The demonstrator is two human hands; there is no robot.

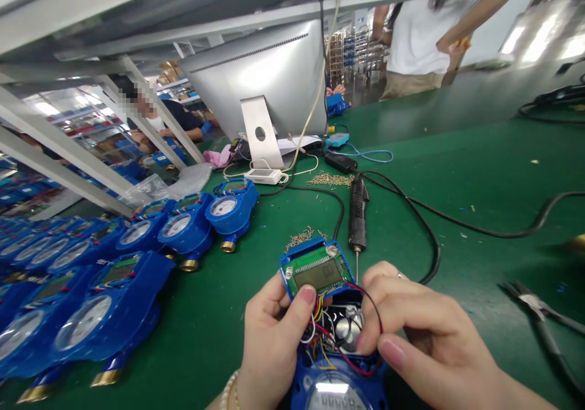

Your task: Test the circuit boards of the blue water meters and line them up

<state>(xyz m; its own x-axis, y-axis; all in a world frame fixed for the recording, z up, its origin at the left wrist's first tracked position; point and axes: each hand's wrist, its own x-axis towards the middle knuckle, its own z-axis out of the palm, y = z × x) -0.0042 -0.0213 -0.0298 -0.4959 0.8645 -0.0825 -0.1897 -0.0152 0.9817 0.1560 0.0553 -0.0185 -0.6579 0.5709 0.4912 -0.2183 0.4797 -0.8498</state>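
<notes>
Two bare hands work over an opened blue plastic meter [299, 385] at the lower centre of the frame. Its green circuit board [320, 254], set in a blue frame, carries a grey rectangular display [329, 274] and is tilted towards the camera. Red, black, yellow and white thin wires [326, 343] run between the board and the open housing, where a round silvery part [348, 331] shows. Below it sits a clear-covered round dial [336, 395].

The left hand [278, 328] grips the board's left side, thumb on the display's lower edge. The right hand [425, 321] has its fingers bent and narrow beside the wires.

A black electric screwdriver [358, 215] lies on the green bench [479, 166] above centre, its bit pointing down towards the right hand. Small brass-coloured screws [331, 179] lie in piles near it. Blue plastic meters with brass ends [86, 321] crowd the left, and dark-handled pliers [532, 303] lie at the lower right. A silver monitor [269, 75] blocks part of the upper background; a person in a white top [418, 32] stands at upper right.

The dial is cut off by the bottom edge, the display's digits are hard to read, and I cannot tell whether the right fingers pinch a wire.
</notes>
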